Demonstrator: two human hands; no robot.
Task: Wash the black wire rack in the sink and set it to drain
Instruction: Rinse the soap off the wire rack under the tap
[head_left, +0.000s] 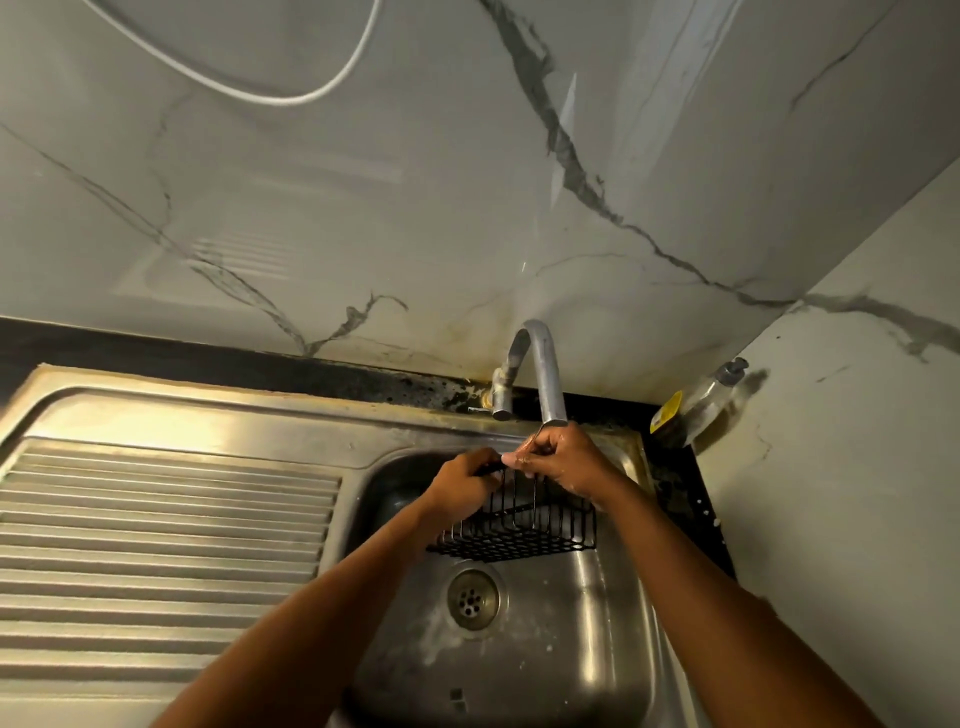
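The ridged drainboard (156, 545) fills the left side, its grooves running toward the sink (587, 649); its flat surface is bare steel up to the raised rim along the back. Above it a white cable (291, 96) loops across the marble wall. Over the basin, the left hand (462, 483) curls its fingers round the top left edge of the black wire rack (519, 535), which hangs tilted in the air above the drain (471, 599), apart from the basin floor and walls. The right hand (566, 460) pinches the rack's upper wire with curled fingers, just under the faucet (540, 364) spout and nearly touching it. Right of the basin, a narrow dark counter strip holds a clear pump bottle (701, 400) leaning in the wall corner.
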